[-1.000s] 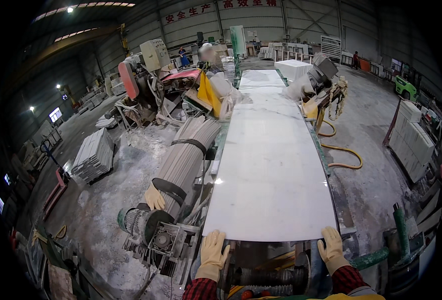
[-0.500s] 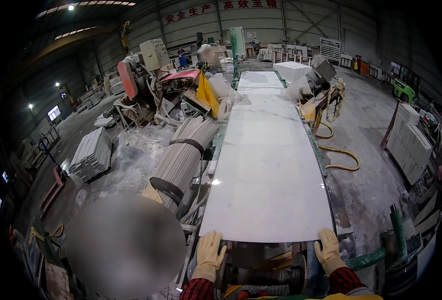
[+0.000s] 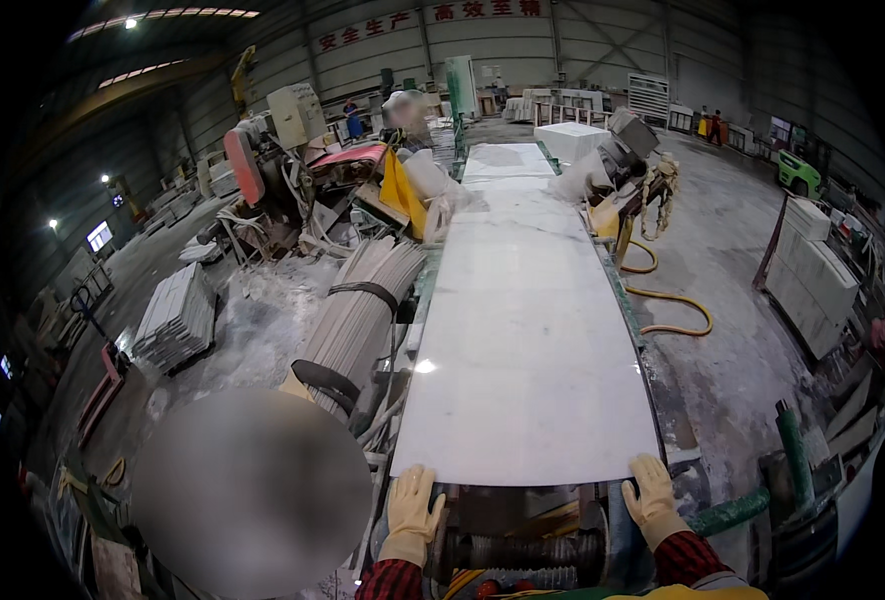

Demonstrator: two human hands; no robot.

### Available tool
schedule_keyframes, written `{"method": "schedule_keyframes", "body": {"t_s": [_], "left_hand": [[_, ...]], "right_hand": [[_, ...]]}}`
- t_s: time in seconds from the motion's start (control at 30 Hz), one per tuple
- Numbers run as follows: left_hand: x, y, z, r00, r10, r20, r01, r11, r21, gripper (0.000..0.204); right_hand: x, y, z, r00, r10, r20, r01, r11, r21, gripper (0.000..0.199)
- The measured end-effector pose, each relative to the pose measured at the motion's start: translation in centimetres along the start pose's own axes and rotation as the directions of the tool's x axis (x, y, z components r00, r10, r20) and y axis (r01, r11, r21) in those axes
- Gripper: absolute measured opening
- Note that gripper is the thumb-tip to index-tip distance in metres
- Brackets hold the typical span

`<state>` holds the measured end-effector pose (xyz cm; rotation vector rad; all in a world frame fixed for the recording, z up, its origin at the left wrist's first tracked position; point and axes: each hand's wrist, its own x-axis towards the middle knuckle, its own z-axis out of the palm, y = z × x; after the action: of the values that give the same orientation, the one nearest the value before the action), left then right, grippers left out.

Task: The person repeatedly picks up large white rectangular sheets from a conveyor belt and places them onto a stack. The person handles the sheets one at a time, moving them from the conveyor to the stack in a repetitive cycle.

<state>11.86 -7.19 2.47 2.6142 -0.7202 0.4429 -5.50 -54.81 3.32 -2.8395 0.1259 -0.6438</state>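
Left hand (image 3: 412, 503), gloved, is resting fingers clenched over the near left corner of the white stone slab (image 3: 528, 340) lying on the roller conveyor (image 3: 523, 550), right hand (image 3: 651, 490) is gripping its near right corner likewise

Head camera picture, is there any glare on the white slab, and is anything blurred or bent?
Head view: a small bright glare spot sits near the left edge of the long white stone slab; a round grey blurred patch covers the lower left; the slab's straight edges bow outward, and the picture's rim is black.
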Motion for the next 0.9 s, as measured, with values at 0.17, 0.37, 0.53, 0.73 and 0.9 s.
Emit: {"method": "schedule_keyframes", "body": {"t_s": [0.17,0.37,0.53,0.73,0.9], "left_hand": [[0.2,0.2,1.5,0.998,0.062,-0.032,-0.064,0.996,-0.055,0.052],[-1.5,-1.8,0.4,0.985,-0.024,0.169,0.015,0.998,0.058,0.066],[-1.2,-2.7,2.7,0.985,0.032,0.168,-0.037,0.999,0.030,0.067],[-1.4,-0.9,0.9,0.993,0.100,0.060,-0.103,0.994,0.042,0.061],[-1.8,-1.6,1.6,0.992,0.122,0.020,-0.123,0.987,0.102,0.061]], "right_hand": [[-0.8,-0.6,-2.0,0.995,0.097,-0.020,-0.097,0.995,0.028,0.046],[0.1,1.0,1.6,0.998,-0.009,-0.061,0.011,1.000,0.029,0.044],[-2.3,1.7,1.8,0.997,0.034,-0.072,-0.037,0.999,-0.037,0.047],[-2.7,1.5,2.7,0.987,0.012,-0.161,-0.012,1.000,0.003,0.046],[-2.8,1.6,2.8,0.993,0.031,-0.114,-0.030,0.999,0.013,0.047]]}}
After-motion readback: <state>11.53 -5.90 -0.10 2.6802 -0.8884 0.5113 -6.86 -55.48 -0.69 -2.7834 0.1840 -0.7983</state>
